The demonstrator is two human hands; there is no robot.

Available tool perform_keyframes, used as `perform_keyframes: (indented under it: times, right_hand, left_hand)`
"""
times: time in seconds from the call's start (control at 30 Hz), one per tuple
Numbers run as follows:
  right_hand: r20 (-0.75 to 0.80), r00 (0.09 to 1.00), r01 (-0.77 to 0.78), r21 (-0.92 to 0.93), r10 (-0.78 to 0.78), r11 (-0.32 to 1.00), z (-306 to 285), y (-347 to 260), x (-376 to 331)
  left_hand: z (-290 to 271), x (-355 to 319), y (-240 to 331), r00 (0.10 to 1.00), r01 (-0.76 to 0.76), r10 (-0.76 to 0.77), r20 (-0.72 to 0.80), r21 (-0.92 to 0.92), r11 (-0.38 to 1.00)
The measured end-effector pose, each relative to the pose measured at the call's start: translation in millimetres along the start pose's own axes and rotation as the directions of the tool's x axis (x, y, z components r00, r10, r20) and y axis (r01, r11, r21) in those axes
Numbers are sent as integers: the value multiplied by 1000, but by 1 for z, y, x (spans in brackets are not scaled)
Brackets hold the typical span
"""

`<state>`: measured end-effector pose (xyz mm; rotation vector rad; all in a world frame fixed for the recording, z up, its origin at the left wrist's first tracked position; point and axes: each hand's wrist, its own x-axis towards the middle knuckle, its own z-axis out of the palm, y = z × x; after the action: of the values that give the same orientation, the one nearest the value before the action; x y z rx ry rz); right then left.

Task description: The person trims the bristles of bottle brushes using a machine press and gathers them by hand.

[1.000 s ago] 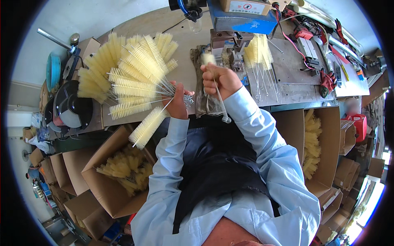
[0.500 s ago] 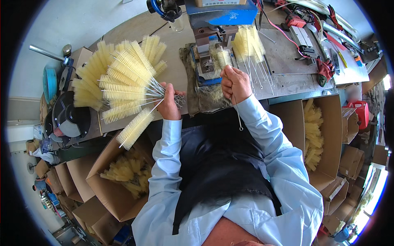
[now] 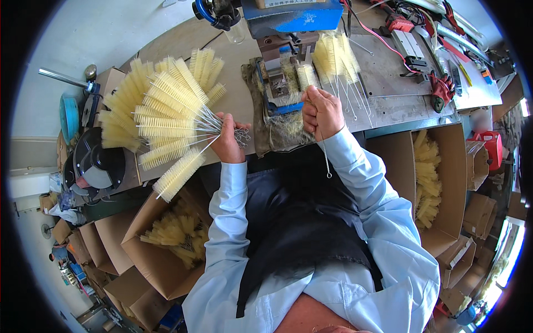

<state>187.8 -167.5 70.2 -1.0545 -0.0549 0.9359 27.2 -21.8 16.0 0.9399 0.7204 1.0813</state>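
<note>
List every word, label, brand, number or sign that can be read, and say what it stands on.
White rectangular label with dark printed characters, above the blue metal machine head: one row shows at the picture's top edge; I don't reproduce printed wording.
Pale marks on the blue face: too blurred to tell as writing.

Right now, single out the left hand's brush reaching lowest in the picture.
The bottommost wire-handled brush fanned from the left hand: it slants steeply down leftward, while the other brushes spread closer to level or upward.
</note>
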Motion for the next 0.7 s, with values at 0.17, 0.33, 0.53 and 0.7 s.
perform_keyframes:
  times: [0.17,0.33,0.53,0.7]
  right_hand:
    - [11,1000,2,20,-2,1000,-9,-8,16]
    - [21,1000,-13,6,13,1000,-13,-8,17]
    - [12,1000,10,-87,-9,996,-11,-15,7]
    - [7,998,65,-183,-65,981,-26,-21,7]
  left_hand:
    - [-1,2,-2,999,-18,18,29,11,1000]
    - [-4,5,-6,1000,-12,11,24,37,999]
    - [-7,5,-6,999,-12,10,31,44,999]
    - [-10,4,-2,999,8,-9,33,23,1000]
